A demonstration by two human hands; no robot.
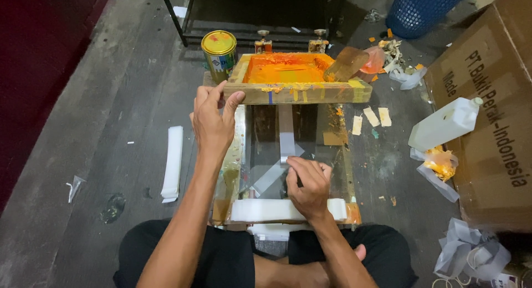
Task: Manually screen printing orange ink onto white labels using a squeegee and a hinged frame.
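Left hand: the left hand (212, 120) has its fingers clamped over the near-left corner of the raised, orange-inked wooden screen frame (302, 91).
Right hand: the right hand (308, 184) presses its fingers flat on the clear plastic sheet (271, 174) on the glass printing base (263, 149), grasping nothing.
Nearby: a yellow-lidded ink tin (219, 51) stands beside the frame.
Risk: if that grip slips, the frame could drop on the right hand or drip orange ink on the sheet.

grey floor (100, 99), tin (219, 54), carton (487, 99)

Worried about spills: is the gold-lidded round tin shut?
Shut: the gold-lidded round tin stands upright, its flat lid seated on top.
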